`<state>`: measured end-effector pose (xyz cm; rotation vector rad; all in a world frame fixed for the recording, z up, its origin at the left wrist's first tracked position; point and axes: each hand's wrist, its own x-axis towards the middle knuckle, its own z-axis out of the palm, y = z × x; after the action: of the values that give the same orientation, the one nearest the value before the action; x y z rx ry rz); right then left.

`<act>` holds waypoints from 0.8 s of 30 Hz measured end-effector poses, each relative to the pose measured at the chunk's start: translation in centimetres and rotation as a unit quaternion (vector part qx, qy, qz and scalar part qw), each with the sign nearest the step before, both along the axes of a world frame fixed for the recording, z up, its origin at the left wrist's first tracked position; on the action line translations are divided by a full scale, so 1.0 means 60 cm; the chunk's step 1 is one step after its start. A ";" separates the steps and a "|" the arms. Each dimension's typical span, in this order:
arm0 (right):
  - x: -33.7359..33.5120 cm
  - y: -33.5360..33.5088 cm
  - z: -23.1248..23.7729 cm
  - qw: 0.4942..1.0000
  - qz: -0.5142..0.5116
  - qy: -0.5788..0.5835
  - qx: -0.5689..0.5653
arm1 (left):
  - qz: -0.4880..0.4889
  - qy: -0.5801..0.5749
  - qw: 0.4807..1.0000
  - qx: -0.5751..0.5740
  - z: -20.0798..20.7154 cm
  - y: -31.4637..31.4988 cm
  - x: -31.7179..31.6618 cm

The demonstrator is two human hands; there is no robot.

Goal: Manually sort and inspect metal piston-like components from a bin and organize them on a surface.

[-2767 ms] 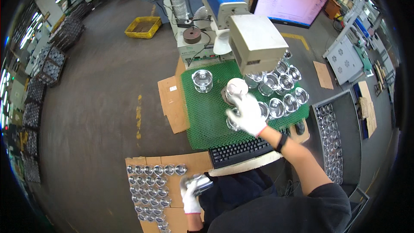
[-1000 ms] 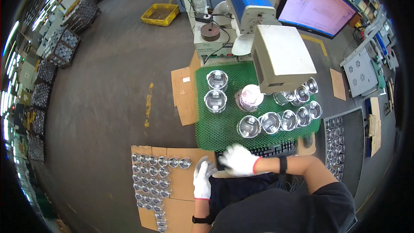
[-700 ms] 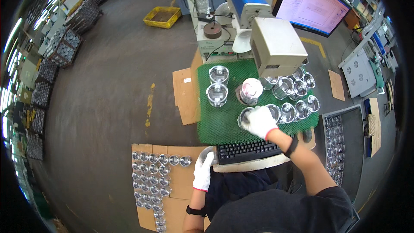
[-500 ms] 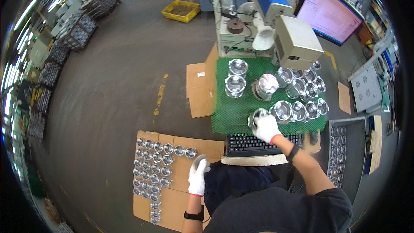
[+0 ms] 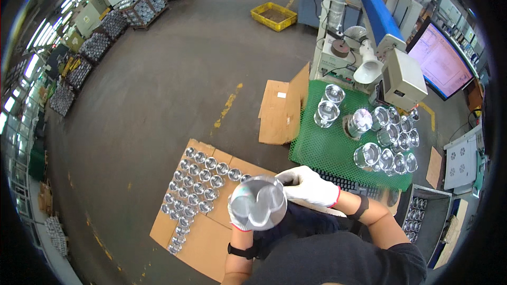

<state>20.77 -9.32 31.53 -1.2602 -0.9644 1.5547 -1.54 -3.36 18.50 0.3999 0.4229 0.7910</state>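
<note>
A shiny metal piston (image 5: 259, 203) is held up in front of my body, its crown and recesses toward me. My right hand (image 5: 309, 186), in a white glove with a red cuff, has its fingers closed at the piston's upper right edge. My left hand (image 5: 233, 215), gloved the same way, supports it from the left and below; most of its fingers are hidden behind the metal. Rows of similar pistons (image 5: 199, 187) stand on a cardboard sheet (image 5: 211, 240) to the left. More pistons (image 5: 388, 134) stand on the green mat (image 5: 322, 148), one of them on a round fixture (image 5: 351, 126).
A marking machine with a blue arm (image 5: 380, 18) and beige head (image 5: 404, 79) stands over the mat. Beside it are a white funnel hose (image 5: 368, 68) and a monitor (image 5: 441, 58). A keyboard (image 5: 348, 183) lies at the mat's near edge. A grey bin (image 5: 435, 214) holds pistons.
My right hand has left the mat's front edge and come left to my left hand, bringing the piston from there. The view has swung, so the bench appears farther right.
</note>
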 end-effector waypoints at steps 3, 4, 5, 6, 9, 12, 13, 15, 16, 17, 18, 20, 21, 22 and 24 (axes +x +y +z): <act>0.043 -0.015 -0.029 0.979 -0.016 -0.204 -0.020 | -0.014 -0.078 0.991 -0.109 0.064 0.029 0.066; 0.061 -0.024 -0.030 0.959 -0.015 -0.281 -0.027 | -0.030 -0.022 0.993 -0.109 0.084 0.035 0.084; 0.085 -0.041 -0.040 0.960 -0.021 -0.279 -0.005 | -0.030 0.030 0.996 -0.079 0.104 0.033 0.104; 0.106 -0.056 -0.050 0.983 -0.025 -0.178 -0.019 | -0.027 0.081 0.995 -0.045 0.126 0.031 0.121; 0.145 -0.093 0.000 0.990 -0.074 -0.117 0.041 | -0.106 0.144 0.979 0.101 0.132 0.037 0.166; 0.172 -0.109 0.010 0.948 -0.110 -0.270 0.125 | -0.231 0.162 0.950 0.133 0.148 0.002 0.253; 0.170 -0.118 -0.016 0.951 -0.166 -0.220 0.138 | -0.253 0.213 0.934 0.132 0.120 -0.029 0.277; 0.209 -0.140 -0.067 0.975 -0.212 -0.049 0.043 | -0.328 0.215 0.919 0.032 0.063 -0.051 0.320; 0.223 -0.165 -0.113 0.966 -0.243 0.088 -0.013 | -0.389 0.157 0.905 -0.069 0.048 -0.052 0.344; 0.225 -0.199 -0.158 0.944 -0.295 0.140 -0.053 | -0.478 0.082 0.854 -0.192 0.034 -0.041 0.360; 0.224 -0.238 -0.196 0.916 -0.342 0.189 -0.091 | -0.566 0.071 0.802 -0.176 -0.007 -0.019 0.354; 0.228 -0.300 -0.214 0.825 -0.440 0.321 -0.153 | -0.577 0.386 0.681 0.232 -0.012 0.024 0.375; 0.228 -0.343 -0.235 0.783 -0.491 0.345 -0.162 | -0.473 0.461 0.641 0.391 0.001 0.040 0.401; 0.233 -0.367 -0.220 0.748 -0.530 0.358 -0.179 | -0.346 0.518 0.574 0.532 0.014 0.055 0.434; 0.240 -0.415 -0.214 0.673 -0.594 0.403 -0.177 | -0.125 0.477 0.474 0.730 0.033 0.056 0.529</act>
<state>35.14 -34.20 18.72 -0.8756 0.7238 0.9484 30.19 0.01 20.47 2.5912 0.5950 0.3476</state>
